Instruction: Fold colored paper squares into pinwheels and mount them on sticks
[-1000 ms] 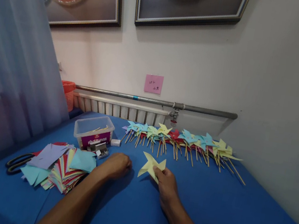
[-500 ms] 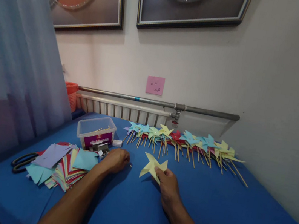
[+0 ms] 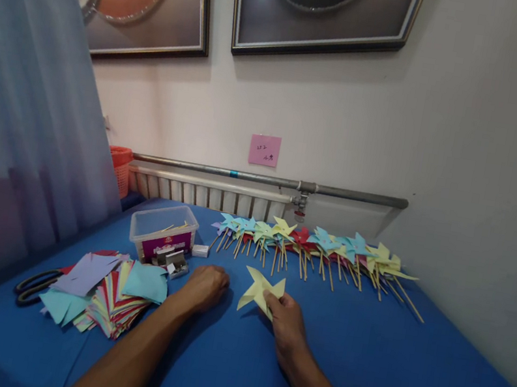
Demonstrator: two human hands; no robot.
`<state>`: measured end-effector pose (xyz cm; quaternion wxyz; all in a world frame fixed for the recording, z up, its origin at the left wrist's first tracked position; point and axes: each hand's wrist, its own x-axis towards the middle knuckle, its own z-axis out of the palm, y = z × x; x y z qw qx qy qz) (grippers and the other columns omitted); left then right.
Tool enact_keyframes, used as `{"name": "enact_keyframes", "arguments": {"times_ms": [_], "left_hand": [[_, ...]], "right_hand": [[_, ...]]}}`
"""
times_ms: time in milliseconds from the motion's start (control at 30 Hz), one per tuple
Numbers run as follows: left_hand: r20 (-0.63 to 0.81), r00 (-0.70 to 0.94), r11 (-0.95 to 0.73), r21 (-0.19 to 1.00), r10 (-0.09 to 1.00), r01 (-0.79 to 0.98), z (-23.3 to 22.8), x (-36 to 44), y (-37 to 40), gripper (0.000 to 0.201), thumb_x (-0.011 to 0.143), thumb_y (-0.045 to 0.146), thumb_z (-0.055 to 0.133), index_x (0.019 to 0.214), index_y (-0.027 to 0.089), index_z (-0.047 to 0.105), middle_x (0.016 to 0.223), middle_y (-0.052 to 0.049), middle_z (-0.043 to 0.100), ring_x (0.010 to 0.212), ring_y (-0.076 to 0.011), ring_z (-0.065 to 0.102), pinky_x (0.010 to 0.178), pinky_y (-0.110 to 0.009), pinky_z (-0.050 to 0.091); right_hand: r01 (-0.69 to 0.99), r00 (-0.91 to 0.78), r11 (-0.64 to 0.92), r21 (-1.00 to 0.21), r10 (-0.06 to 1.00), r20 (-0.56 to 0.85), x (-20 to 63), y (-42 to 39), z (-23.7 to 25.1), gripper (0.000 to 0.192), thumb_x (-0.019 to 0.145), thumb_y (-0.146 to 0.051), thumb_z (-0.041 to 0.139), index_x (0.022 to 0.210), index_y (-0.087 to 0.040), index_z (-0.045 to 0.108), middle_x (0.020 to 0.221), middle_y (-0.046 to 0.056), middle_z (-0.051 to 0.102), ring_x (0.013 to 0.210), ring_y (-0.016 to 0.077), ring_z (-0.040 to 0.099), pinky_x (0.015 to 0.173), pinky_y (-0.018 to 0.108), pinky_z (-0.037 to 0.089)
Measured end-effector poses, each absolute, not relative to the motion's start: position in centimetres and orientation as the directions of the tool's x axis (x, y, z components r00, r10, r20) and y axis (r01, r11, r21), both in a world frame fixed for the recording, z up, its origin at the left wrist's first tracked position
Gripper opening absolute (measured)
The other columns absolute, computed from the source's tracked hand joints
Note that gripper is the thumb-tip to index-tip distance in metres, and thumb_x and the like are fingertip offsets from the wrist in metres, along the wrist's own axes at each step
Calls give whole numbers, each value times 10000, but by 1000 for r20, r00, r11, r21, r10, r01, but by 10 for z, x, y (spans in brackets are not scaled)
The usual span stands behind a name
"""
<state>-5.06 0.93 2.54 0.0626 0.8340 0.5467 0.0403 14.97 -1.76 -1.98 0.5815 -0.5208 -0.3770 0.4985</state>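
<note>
Fingers (image 3: 270, 301) of right hand (image 3: 283, 323) pinch yellow pinwheel (image 3: 260, 288); left hand (image 3: 206, 285) curled alongside.

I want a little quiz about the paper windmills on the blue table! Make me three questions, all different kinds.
1. True or false: the right hand holds a yellow pinwheel.
2. What stands nearest the left hand? A) the clear plastic box B) the orange basket C) the pink note
3. Fill in: the scissors lie beside the stack of coloured ____.

Key
1. True; its fingers pinch one lower blade.
2. A; the box stands just beyond the closed fist.
3. Paper; the scissors poke out on the stack's left side, on the blue table.
</note>
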Motion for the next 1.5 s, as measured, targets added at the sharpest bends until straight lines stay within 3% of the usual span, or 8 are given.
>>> {"name": "enact_keyframes", "arguments": {"times_ms": [400,567,733,967,1100,1500], "left_hand": [[30,426,-427,57,904,903,16,-55,17,305,918,219,461,946,155,759,1027,-160,721,1002,-264,672,857,-331,486],[42,411,-411,6,911,911,10,-55,20,294,928,236,462,951,148,741,1036,-158,719,995,-274,673,854,-354,490],[55,388,-390,26,920,920,8,-54,21,285,924,246,464,956,153,731,1034,-158,721,980,-268,673,839,-347,485],[102,345,-356,122,933,927,7,-64,24,257,885,213,498,962,189,742,1039,-118,736,1010,-254,668,837,-318,465],[119,402,-417,161,908,894,7,-63,23,249,872,208,516,956,210,751,1024,-102,740,998,-255,671,829,-319,460],[100,380,-388,81,919,918,3,-54,22,256,904,225,484,906,182,736,994,-122,722,957,-246,676,798,-314,461]], "right_hand": [[-150,201,-31,-988,978,-61,151,-16,-24,343,663,-473,710,836,-178,726,735,54,758,627,218,652,557,291,457],[-162,216,-20,-987,975,-56,151,-17,-21,348,650,-460,728,828,-162,732,679,35,739,609,210,642,552,284,452],[-184,220,-21,-983,974,-62,150,-18,-19,304,647,-430,736,811,-173,733,608,24,713,622,222,653,546,283,453],[-208,211,-29,-978,975,-74,150,-14,-23,308,618,-443,743,777,-181,709,700,49,747,632,215,653,581,299,476],[-209,206,-23,-978,976,-66,150,-14,-24,322,629,-436,741,809,-171,724,673,45,741,656,232,673,593,304,488],[-174,205,-22,-985,977,-58,149,-19,-18,327,666,-432,724,872,-180,756,579,24,715,638,247,680,535,290,456]]}}
